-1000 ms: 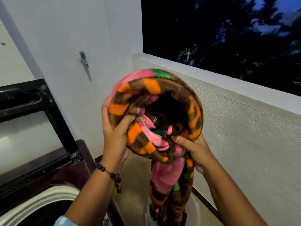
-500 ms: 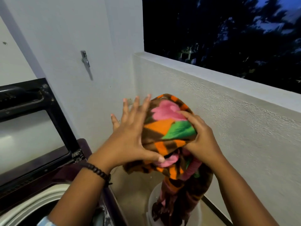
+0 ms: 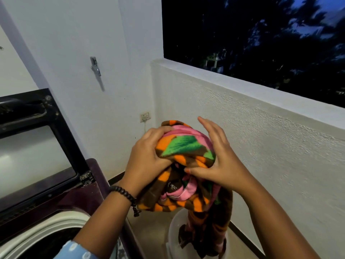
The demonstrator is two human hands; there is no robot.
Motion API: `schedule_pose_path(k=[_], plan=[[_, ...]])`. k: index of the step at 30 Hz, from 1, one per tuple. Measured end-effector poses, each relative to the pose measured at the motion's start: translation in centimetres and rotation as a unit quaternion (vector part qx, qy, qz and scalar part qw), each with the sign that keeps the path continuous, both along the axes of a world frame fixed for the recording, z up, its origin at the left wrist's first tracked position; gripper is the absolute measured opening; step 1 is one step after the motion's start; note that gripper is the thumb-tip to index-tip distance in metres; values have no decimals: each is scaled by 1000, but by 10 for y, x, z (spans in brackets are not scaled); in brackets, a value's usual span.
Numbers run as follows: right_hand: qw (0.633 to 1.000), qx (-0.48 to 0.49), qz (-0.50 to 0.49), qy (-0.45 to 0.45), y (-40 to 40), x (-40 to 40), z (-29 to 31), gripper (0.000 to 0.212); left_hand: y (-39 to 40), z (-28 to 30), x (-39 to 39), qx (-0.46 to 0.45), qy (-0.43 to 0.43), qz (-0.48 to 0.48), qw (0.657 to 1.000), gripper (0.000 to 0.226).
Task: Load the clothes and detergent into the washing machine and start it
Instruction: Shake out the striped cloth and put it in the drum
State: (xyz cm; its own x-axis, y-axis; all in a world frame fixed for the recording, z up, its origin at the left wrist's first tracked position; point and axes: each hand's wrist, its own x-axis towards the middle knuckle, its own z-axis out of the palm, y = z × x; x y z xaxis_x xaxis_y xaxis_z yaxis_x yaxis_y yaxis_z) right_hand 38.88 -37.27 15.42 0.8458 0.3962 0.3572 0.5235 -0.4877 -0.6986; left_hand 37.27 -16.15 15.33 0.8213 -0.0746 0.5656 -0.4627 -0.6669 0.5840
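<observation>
A home laundry corner on a balcony is shown. A top-loading washing machine (image 3: 56, 212) is set against white walls, beside a wall socket (image 3: 145, 116) and a parapet (image 3: 242, 94) opened to dark trees.

You had one view only, a wide-angle camera on your head, aimed forward and tilted down. It sat close above your left hand (image 3: 147, 156) and right hand (image 3: 220, 161), which filled the middle of the frame around the bundled blanket (image 3: 184, 146). The top-loading washing machine (image 3: 56, 227) lay at the lower left, cut off by the frame edge, with its raised lid (image 3: 37, 139) beside it. The balcony wall (image 3: 261, 143) ran across the right and the dark opening (image 3: 261, 38) took the upper right. Straight lines bowed near the edges. There was no second view to share anything.
</observation>
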Motion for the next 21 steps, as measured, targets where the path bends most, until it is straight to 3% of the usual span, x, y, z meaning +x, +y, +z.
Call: schedule_pose_path(k=[4, 8, 11, 13, 17, 21], plan=[[997, 28, -11, 68, -24, 4, -5, 130, 13, 3, 0, -208, -20, -15, 978, 51], [972, 144, 30, 182, -38, 5, -21, 144, 21, 10, 1, -397, -47, 7, 917, 45], [951, 212, 62, 215, -31, 9, -37, 149, 15, 16, 0, -509, -65, 9, 858, 38], [945, 241, 73, 210, -19, 9, -41, 139, 6, 18, -2, -545, -72, 17, 835, 36], [936, 307, 19, 169, 1, 13, -43, 97, -12, 7, -6, -561, -54, 3, 826, 40], [932, 337, -35, 126, 0, 17, -40, 91, -5, -12, -9, -533, 20, -10, 846, 70]])
